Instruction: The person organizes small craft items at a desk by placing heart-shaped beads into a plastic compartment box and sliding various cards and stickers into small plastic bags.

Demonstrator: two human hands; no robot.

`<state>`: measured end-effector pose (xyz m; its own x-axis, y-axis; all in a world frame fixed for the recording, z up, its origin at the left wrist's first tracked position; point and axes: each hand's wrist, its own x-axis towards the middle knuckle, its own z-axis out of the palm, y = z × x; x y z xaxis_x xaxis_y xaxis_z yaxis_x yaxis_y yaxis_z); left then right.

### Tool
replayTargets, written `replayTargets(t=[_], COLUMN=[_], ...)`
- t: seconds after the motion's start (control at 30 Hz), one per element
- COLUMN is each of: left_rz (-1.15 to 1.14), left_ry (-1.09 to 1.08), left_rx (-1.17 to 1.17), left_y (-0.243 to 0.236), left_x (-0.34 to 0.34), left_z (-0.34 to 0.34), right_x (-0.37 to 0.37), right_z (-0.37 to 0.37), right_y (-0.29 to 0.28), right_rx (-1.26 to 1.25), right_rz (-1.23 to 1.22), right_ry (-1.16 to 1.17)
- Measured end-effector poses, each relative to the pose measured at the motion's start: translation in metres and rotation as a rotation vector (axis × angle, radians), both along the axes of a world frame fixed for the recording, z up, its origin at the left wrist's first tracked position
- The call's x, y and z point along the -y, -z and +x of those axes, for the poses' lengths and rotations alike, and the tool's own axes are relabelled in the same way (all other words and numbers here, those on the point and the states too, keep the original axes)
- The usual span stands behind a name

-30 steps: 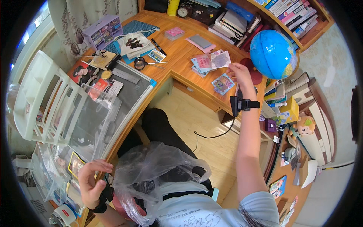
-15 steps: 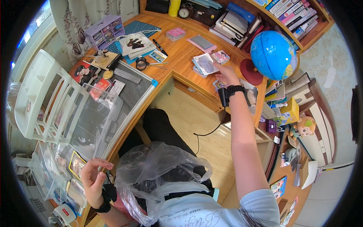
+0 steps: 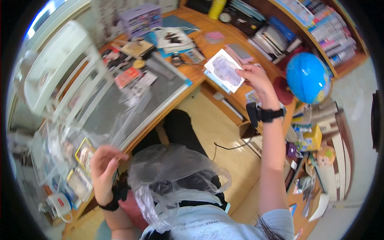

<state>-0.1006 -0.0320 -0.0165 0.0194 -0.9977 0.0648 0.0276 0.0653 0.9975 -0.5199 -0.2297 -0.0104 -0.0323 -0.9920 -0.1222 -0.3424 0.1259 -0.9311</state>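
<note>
My right hand (image 3: pixel 258 82) grips a white card with a purple-grey print (image 3: pixel 224 69) by its right edge, thumb on top, above the wooden desk. A light-blue edge shows beneath the card; whether it belongs to a second piece I cannot tell. My left hand (image 3: pixel 105 170) hovers at the lower left, beside the desk's near edge, its fingers loosely curled, apart from the thumb and slightly blurred. Nothing shows in it. A clear plastic bag (image 3: pixel 160 170) lies across my lap, to the right of that hand.
A blue globe (image 3: pixel 307 78) stands at the right, below bookshelves (image 3: pixel 336 38). At the left a white plastic rack (image 3: pixel 56 72) leans over the grey mat (image 3: pixel 160 94). A purple drawer box (image 3: pixel 140 20) sits at the back. Black cable (image 3: pixel 232 147) hangs from the right wrist.
My right hand has lifted the white card off the desk, toward me and the view. My left hand stays near the desk edge. The whole view has shifted.
</note>
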Motion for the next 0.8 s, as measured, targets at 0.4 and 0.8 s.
replayTargets(t=[0.4,0.8], left_rz=[0.132,0.08], left_ry=[-0.001,-0.165], left_rx=[-0.344,-0.358], left_y=[0.014,0.023], left_x=[-0.013,-0.039], left_z=[0.01,0.041], right_x=[-0.072,-0.062], right_z=[0.242,0.281], right_y=[-0.05,-0.042], right_rx=[0.027,0.062], right_rz=[0.057,0.057], right_ry=[-0.888,-0.858])
